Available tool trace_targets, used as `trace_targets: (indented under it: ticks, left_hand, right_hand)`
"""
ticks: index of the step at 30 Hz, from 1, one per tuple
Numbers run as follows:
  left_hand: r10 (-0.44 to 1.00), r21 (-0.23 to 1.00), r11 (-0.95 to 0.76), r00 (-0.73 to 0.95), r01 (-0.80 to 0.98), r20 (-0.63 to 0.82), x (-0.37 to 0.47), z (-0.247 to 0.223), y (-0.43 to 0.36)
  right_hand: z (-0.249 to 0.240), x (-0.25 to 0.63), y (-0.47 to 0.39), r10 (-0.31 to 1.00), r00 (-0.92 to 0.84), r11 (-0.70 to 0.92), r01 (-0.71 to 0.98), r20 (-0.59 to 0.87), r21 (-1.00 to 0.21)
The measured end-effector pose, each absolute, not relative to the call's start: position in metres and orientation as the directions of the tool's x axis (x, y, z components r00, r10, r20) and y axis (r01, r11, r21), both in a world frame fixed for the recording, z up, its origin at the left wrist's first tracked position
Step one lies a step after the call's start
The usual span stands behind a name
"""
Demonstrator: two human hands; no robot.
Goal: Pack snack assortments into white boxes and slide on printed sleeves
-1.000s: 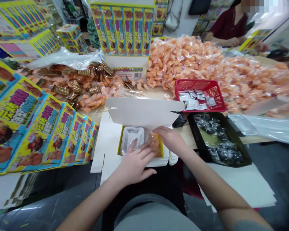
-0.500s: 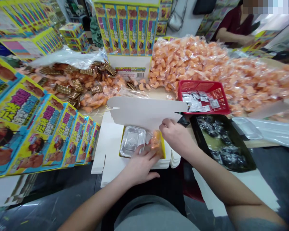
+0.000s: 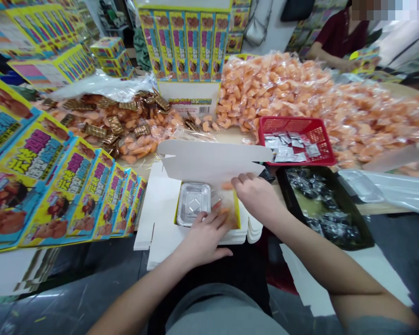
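Observation:
A white carton (image 3: pixel 214 160) with a yellow inner edge lies with its lid raised. In its left half sits a foil tray (image 3: pixel 194 204) with a clear cover. To the right of the tray are orange pieces (image 3: pixel 224 211) in clear wrap, partly blurred and covered by fingers. My left hand (image 3: pixel 206 237) reaches over the carton's front edge, fingers stretched out and touching the wrapped pieces. My right hand (image 3: pixel 256 193) is closed at the carton's right back corner, an orange bit beside its fingertips. What the right fingers pinch is hidden.
A red basket (image 3: pixel 298 121) of small white sachets and a dark tray (image 3: pixel 365 232) of black wrapped items stand right. Behind lie heaps of bagged orange pieces (image 3: pixel 275 88) and gold-brown packets (image 3: pixel 96 130). Printed boxes (image 3: pixel 38 177) line the left. A co-worker (image 3: pixel 342 42) handles boxes at back right.
The orange pieces have shifted and lie lower under my left fingers, with one bit now near my right fingertips. Both hands have stayed almost in place. The co-worker's box has moved slightly.

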State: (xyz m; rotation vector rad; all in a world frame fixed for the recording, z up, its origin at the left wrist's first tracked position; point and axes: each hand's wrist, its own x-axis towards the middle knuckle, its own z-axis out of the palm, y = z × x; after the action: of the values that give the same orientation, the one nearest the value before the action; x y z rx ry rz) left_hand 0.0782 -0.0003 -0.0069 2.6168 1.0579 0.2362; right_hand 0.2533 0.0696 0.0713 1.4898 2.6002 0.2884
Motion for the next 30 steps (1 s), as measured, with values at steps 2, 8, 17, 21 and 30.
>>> trace_targets:
  ticks: [2,8,17,21,30]
  left_hand:
    - [0.704,0.317,-0.691,0.704,0.649,0.095,0.067,-0.001,0.0]
    - [0.851,0.268,-0.52,0.519,0.811,0.081,0.022,-0.001,0.006]
    - [0.841,0.244,-0.535,0.538,0.809,0.059,0.02,-0.022,0.005]
    - [0.822,0.213,-0.568,0.562,0.795,0.092,0.015,-0.034,0.011]
    - [0.837,0.188,-0.546,0.539,0.816,0.094,0.02,-0.037,0.012]
  right_hand:
    - [0.061,0.254,0.064,0.856,-0.512,0.487,0.844,0.069,0.225]
    - [0.003,0.256,0.048,0.815,-0.555,0.567,0.823,0.166,-0.028]
    - [-0.01,0.322,0.039,0.905,-0.301,0.389,0.872,0.3,-0.297]
    - [-0.008,0.444,0.05,0.942,0.277,-0.244,0.953,0.189,-0.179]
    - [-0.041,0.527,0.094,0.975,0.19,-0.176,0.977,0.117,-0.118]
